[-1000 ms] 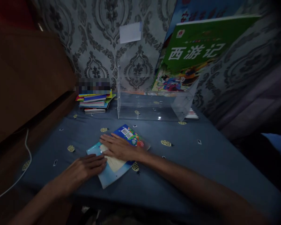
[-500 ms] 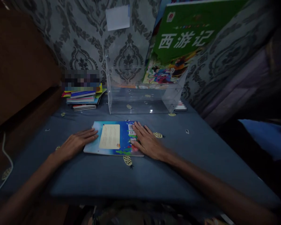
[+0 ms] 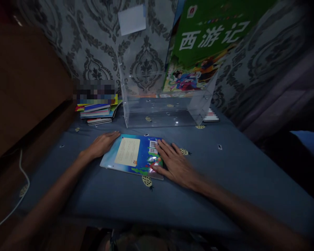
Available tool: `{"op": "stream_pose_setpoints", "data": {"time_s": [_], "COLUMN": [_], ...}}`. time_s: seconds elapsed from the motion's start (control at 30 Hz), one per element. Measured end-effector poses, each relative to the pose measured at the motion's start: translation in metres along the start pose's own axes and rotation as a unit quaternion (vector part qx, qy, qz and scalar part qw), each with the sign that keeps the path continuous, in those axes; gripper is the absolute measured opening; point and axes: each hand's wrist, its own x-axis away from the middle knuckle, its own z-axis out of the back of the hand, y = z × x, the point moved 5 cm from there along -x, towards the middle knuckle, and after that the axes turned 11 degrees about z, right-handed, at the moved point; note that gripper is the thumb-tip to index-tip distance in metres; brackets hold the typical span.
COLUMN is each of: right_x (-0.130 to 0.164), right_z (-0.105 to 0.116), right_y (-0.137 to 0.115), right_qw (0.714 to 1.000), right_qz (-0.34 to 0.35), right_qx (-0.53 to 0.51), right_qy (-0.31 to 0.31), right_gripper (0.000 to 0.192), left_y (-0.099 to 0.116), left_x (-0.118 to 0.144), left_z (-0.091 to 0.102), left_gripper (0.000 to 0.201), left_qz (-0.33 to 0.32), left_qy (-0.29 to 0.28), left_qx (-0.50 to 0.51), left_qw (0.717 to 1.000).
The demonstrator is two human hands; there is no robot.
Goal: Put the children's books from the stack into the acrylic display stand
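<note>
A thin blue picture book [image 3: 143,153] lies flat on the dark blue cloth, its back cover with a cream text panel and a barcode facing up. At its upper left corner rests my left hand [image 3: 103,144], fingers stretched out along the edge. My right hand [image 3: 176,164] lies over the book's right edge, fingers spread and the thumb on the cover. Neither hand grips it.
Behind the book stands a clear acrylic stand [image 3: 162,115] with a green book [image 3: 206,45] upright in it. A stack of books [image 3: 98,113] sits at the back left. A brown wooden panel [image 3: 26,87] borders the left side, where a white cable [image 3: 24,177] hangs.
My left hand has slid up from the book's left side to its upper left corner. The book has turned slightly clockwise. My right hand stays on the right edge.
</note>
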Motion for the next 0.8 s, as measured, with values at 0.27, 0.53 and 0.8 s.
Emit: {"op": "stream_pose_setpoints", "data": {"time_s": [0.27,0.53,0.8], "right_x": [-0.001,-0.002,-0.001], "right_z": [-0.004,-0.004,-0.007], "right_y": [-0.003,-0.004,-0.004], "right_qw": [0.999,0.993,0.993], "right_qz": [0.012,0.009,0.024], "right_qx": [0.048,0.104,0.108], "right_qy": [-0.01,-0.051,-0.035], "right_gripper": [0.084,0.086,0.086], "left_y": [-0.015,-0.003,0.098], "left_x": [0.053,0.091,0.02], "left_z": [-0.016,-0.019,-0.016], "left_gripper": [0.051,0.047,0.045], "left_qz": [-0.032,-0.053,-0.156], "left_qy": [0.036,0.071,0.069], "left_qx": [0.11,0.055,0.016], "left_qw": [0.993,0.994,0.985]}}
